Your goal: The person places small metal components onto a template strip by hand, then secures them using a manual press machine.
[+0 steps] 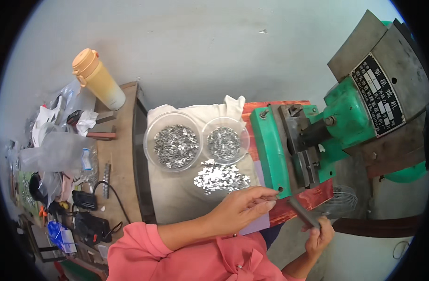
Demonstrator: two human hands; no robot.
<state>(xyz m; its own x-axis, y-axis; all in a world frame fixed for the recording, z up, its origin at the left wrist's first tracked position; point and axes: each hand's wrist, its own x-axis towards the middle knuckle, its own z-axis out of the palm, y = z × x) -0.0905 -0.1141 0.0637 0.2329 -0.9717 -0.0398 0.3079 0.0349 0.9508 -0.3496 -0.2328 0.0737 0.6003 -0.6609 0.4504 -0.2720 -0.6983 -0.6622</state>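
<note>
At the front corner of a green bench press (270,154) is my left hand (247,208). Its thumb and fingers are drawn together in a pinch, and anything between them is too small to tell. Lower right, my right hand (319,236) is wrapped round the end of a grey metal lever (304,213). Left of the press, small shiny metal pieces (219,178) lie in a loose pile on a pale cloth (172,196). Behind them stand a larger clear round tub (148,152) and a smaller one (245,147), both holding many such pieces.
A cluttered wooden table (118,164) is at left, with a yellow bottle (99,79), plastic bags (60,150), a black cable (123,206) and a spring (106,180). The press's upper body (350,107) rises at right. A wire fan guard (341,199) is below it.
</note>
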